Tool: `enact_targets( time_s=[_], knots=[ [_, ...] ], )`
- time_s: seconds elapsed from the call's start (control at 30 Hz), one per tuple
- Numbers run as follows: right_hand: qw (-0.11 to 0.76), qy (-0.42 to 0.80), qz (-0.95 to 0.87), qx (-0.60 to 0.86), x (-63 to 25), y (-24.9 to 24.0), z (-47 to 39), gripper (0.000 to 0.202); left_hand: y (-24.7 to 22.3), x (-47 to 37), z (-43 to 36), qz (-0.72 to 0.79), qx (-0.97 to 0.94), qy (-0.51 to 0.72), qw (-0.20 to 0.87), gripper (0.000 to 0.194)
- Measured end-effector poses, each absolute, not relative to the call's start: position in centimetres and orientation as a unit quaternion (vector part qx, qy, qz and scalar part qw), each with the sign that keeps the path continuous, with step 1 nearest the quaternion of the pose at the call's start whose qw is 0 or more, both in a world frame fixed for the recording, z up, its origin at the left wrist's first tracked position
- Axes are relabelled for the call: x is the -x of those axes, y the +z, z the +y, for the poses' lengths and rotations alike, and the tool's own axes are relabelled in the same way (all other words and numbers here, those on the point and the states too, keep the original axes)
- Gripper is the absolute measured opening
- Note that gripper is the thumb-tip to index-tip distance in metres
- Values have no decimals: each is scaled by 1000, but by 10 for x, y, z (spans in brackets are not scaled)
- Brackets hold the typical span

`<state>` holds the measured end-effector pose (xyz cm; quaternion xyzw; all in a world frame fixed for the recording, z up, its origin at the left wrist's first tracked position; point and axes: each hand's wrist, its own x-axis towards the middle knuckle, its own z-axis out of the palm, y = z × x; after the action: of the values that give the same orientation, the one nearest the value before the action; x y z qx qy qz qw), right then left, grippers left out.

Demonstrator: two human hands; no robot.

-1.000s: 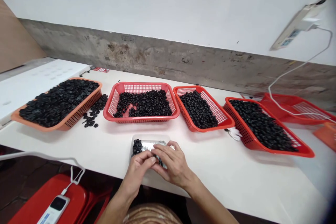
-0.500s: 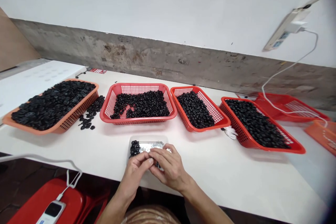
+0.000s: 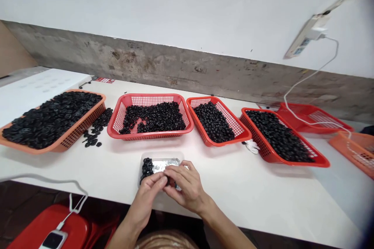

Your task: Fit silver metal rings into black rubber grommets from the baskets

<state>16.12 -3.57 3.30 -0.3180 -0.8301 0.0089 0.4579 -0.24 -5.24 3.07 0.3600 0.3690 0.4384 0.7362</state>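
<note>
Over a small clear plastic tray [image 3: 161, 155], both hands meet with their fingertips together. My left hand [image 3: 148, 194] pinches a small black ring-like part [image 3: 168, 180], mostly hidden by the fingers. Bent over from the other side, my right hand [image 3: 188, 186] has its thumb and fingers closed near the same part; what lies in them is covered. Black rings [image 3: 147, 166] are heaped in the tray's left end. Shiny little metal pieces [image 3: 163, 163] lie across its middle. More dark parts show partly beneath my right fingers.
Behind the tray stand a pink-red basket [image 3: 149, 136] and a red basket [image 3: 217, 143] of black rings. Farther right is another red basket [image 3: 264, 153]. An orange basket [image 3: 62, 146] heaped with flat black pieces is at left, loose pieces [image 3: 92, 139] beside it. A white cable [image 3: 306, 76] hangs at right.
The view has shifted slightly, so the baskets appear a little farther left. Both hands stay together over the tray, and the dark part between the fingertips shows more clearly.
</note>
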Motion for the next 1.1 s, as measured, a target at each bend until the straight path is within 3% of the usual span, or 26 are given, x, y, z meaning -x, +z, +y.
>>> enact_targets(
  time_s=[0.47,1.1],
  knots=[
    [511,122,-802,285,-161,37,-38,34,27,1,-51,252,-125,396,874,18],
    [455,157,-832,275,-176,34,-36,40,27,-9,-53,235,-183,418,858,32]
  ],
)
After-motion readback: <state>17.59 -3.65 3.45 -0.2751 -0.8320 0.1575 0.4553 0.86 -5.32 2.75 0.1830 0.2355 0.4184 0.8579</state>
